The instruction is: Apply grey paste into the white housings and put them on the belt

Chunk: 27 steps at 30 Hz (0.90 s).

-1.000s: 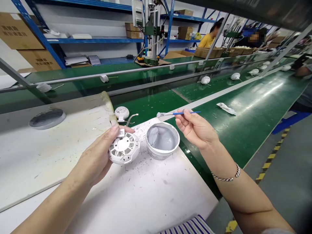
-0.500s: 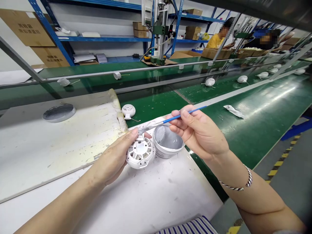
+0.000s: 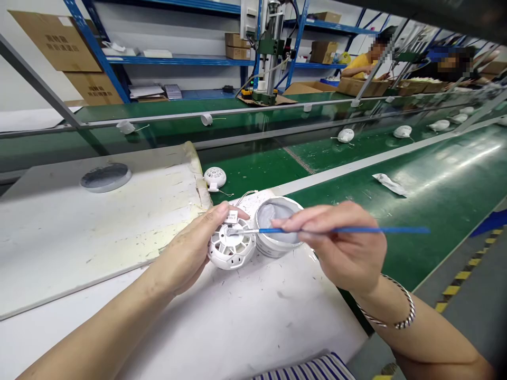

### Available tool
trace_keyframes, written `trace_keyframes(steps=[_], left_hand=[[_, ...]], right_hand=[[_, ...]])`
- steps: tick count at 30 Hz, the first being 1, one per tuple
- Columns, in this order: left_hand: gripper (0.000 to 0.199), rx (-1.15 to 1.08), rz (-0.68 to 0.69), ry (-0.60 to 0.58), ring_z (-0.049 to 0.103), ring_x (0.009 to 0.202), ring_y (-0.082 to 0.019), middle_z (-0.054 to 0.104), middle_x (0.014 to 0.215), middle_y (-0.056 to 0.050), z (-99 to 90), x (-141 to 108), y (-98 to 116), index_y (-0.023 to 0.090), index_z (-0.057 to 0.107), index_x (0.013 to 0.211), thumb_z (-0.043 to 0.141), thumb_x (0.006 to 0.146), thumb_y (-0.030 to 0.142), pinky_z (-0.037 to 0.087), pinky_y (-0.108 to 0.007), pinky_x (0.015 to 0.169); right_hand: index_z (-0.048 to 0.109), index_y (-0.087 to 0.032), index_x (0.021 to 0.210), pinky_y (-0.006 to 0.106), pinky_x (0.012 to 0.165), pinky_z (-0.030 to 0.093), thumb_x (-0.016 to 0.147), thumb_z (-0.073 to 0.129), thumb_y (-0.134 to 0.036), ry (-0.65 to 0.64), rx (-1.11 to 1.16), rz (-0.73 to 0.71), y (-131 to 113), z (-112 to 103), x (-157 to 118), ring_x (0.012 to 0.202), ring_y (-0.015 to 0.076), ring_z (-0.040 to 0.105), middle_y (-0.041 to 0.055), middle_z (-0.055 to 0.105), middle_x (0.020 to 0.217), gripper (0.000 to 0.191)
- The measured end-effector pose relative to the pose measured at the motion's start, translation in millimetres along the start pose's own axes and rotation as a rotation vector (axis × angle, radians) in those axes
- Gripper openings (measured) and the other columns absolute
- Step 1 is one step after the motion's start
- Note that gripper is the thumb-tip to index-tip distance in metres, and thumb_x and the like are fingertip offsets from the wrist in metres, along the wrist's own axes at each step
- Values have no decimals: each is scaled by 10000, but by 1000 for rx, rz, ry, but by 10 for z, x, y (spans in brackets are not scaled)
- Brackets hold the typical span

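Green belt (image 3: pixel 253 163), housing (image 3: pixel 226 259) (vented) in left fingers (image 3: pixel 217 215)

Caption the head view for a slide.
Left hand holds a white shell; right hand holds a blue brush to its middle, beside a tub of grey paste.

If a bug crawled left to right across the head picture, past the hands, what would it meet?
Grey-smeared disc, left hand, white vented part, white tub, right hand, yellow-and-black floor tape.
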<state>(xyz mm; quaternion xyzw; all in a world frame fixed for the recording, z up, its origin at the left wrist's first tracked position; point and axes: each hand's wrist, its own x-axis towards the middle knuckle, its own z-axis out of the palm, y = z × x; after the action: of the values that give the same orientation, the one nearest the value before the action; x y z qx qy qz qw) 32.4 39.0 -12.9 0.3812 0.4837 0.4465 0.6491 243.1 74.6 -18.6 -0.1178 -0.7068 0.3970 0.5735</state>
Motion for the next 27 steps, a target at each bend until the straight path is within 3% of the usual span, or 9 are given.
trace_keyframes(steps=[2, 5, 9, 11, 13, 15, 17, 21, 27], left_hand=[[435, 19, 8, -12, 612, 771, -181, 711, 866, -42, 1, -7, -3, 199, 676, 972, 595, 834, 604, 460, -251, 663], [419, 63, 38, 5, 609, 760, -171, 707, 878, -34, -9, -7, -14, 202, 675, 979, 563, 865, 590, 448, -259, 676], [414, 109, 58, 2, 603, 767, -170, 696, 902, -30, -30, 5, -22, 209, 674, 992, 515, 899, 580, 437, -269, 694], [420, 128, 60, 8, 601, 786, -175, 690, 917, -30, -39, 7, -22, 215, 674, 1003, 502, 903, 584, 432, -268, 690], [411, 139, 62, 14, 582, 752, -161, 680, 889, -21, -43, 3, -21, 221, 679, 1000, 506, 903, 581, 416, -254, 654], [395, 139, 62, 3, 554, 698, -142, 664, 847, -10, -37, -6, -15, 226, 685, 989, 514, 903, 571, 394, -240, 612], [392, 141, 56, -28, 536, 665, -133, 647, 808, -6, -22, -20, -4, 224, 691, 974, 516, 903, 567, 381, -234, 590], [401, 101, 35, -83, 547, 667, -138, 649, 803, -17, 14, -48, 25, 218, 697, 956, 518, 900, 572, 398, -233, 596], [357, 34, 27, -87, 568, 721, -135, 663, 840, -19, 18, -44, 17, 219, 711, 937, 554, 896, 537, 425, -216, 630]], right_hand=[[664, -206, 1084, 370, 823, 649, 877, 583, -9, -154, -114, -164, -25, -36, -29, 985, 220, 738, 64, 767, 1030, 297], [644, -153, 1131, 370, 849, 634, 901, 529, -6, -330, -210, -274, -65, -99, -25, 1058, 231, 713, 117, 758, 1053, 296], [664, -121, 1056, 380, 830, 617, 884, 560, -2, -330, -239, -279, -98, -146, 21, 1021, 235, 723, 137, 761, 1016, 233], [678, -134, 1006, 366, 764, 613, 856, 613, -13, -264, -216, -288, -97, -133, 43, 921, 227, 747, 113, 773, 966, 203], [685, -183, 972, 340, 691, 605, 832, 673, -47, -113, -154, -242, -91, -94, 58, 807, 200, 754, 58, 781, 902, 196], [683, -243, 927, 321, 655, 602, 835, 706, -110, 75, -70, -88, -86, -42, 62, 755, 176, 744, 6, 776, 853, 164], [667, -269, 861, 311, 642, 607, 848, 717, -188, 185, 0, 121, -82, 3, 62, 729, 162, 733, -17, 766, 831, 96], [614, -235, 776, 266, 572, 593, 838, 740, -324, 243, 100, 365, -56, 20, 77, 580, 120, 691, -16, 752, 787, 166], [573, -215, 729, 180, 570, 589, 805, 769, -365, 307, 268, 450, -7, 25, 143, 580, 93, 712, -46, 737, 702, 258]])
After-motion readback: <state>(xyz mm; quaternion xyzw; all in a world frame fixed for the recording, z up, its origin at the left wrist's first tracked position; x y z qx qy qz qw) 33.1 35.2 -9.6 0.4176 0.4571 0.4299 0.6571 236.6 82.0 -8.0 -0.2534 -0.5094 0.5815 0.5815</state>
